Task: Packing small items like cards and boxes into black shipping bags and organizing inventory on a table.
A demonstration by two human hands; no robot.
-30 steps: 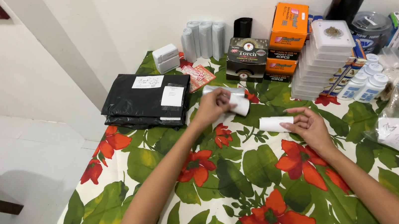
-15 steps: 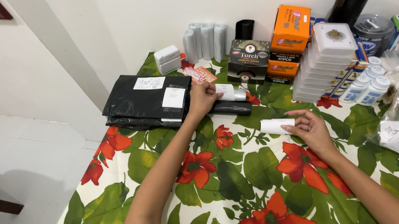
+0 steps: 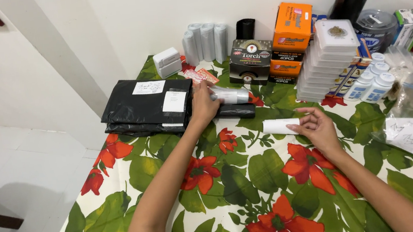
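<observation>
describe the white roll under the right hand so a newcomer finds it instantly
Start at the floral tablecloth and find the tall stack of white plastic trays. In front of it lies a small white paper roll on its side, the right hand touching its end. Unlike the packet under the left hand, it lies alone on bare cloth.

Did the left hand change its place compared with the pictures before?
Yes. The left hand, holding a small roll, has moved left and away from the person, onto the edge of the black bags.

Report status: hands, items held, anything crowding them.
Left hand gripping small white parcel over black mailer bags. Right hand on white paper roll. Box stacks behind, clear.
</observation>
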